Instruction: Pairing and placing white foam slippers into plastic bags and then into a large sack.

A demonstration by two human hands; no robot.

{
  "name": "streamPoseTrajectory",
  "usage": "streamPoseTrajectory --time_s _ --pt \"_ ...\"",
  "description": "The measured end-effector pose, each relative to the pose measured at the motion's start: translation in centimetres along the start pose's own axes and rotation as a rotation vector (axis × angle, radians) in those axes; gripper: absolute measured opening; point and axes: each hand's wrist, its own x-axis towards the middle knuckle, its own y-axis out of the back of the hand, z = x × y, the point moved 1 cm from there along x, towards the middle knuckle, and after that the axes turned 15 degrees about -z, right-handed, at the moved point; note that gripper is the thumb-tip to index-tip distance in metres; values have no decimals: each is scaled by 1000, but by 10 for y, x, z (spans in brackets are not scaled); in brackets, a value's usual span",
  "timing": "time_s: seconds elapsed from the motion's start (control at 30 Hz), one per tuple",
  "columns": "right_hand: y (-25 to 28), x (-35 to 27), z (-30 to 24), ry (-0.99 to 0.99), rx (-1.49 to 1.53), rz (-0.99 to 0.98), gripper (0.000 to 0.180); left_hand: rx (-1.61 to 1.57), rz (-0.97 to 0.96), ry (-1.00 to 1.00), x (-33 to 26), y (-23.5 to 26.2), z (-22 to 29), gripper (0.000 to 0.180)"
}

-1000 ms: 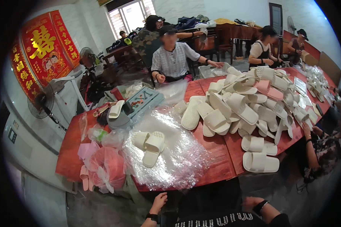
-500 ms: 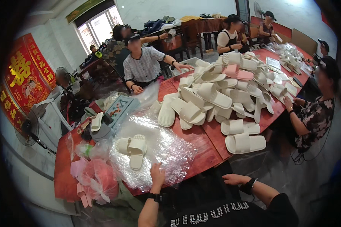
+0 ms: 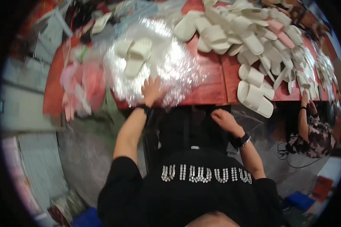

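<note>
My left hand [image 3: 152,90] lies open, fingers spread, on a sheet-like heap of shiny clear plastic bags [image 3: 170,73] near the table's front edge. Just beyond its fingertips a pair of cream slide slippers [image 3: 137,56] rests on the plastic, one partly over the other. My right hand [image 3: 224,119] hangs just off the front edge, fingers loosely curled, with nothing visible in it. To its upper right, two cream slippers [image 3: 254,97] lie apart from the big pile, the nearer one jutting over the edge.
A large pile of cream slippers [image 3: 250,34] covers the table's right side, with one pink slipper [image 3: 280,33] among them. Bags of pink slippers [image 3: 85,85] sit at the left. The red table [image 3: 212,83] has a seam. A co-worker's hands [image 3: 306,102] work at the right.
The view has tilted down and blurred. My left hand has spread out onto the plastic bags. My right hand stays off the table edge, its fingers more curled.
</note>
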Motion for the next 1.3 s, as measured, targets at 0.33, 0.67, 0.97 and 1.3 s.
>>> streamPoseTrajectory --time_s 0.33,0.67,0.97,1.3 --pt "-28 24 -34 -26 397 -297 29 -30 260 -143 -6 -25 -26 43" --pt "5 86 -69 26 668 -231 30 -30 554 -58 47 35 -50 46" --pt "35 187 -67 24 606 -80 48 -20 528 109 51 51 -77 92" --pt "21 296 -45 -334 0 168 92 -235 340 119 50 75 -89 92"
